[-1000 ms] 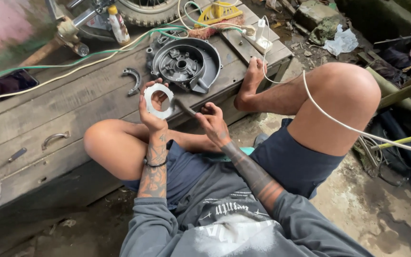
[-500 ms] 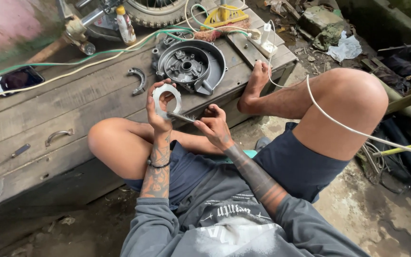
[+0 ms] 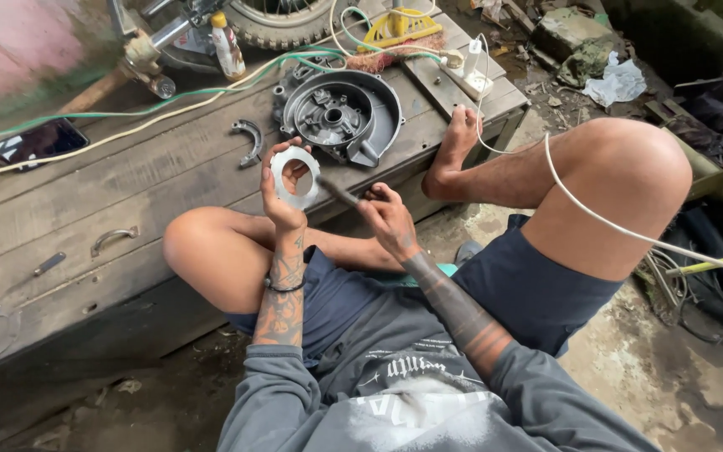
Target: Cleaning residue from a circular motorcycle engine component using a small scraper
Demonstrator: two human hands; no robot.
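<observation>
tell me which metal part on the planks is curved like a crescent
The small grey curved piece, lying left of the round engine cover; the handle is a flat bracket shape.

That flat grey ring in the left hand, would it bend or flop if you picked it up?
Probably not: the ring looks like thin metal and keeps its flat shape though the left hand pinches only its edge. It seems light, since a few fingers hold it up. Being round, it might roll if dropped on edge.
</observation>
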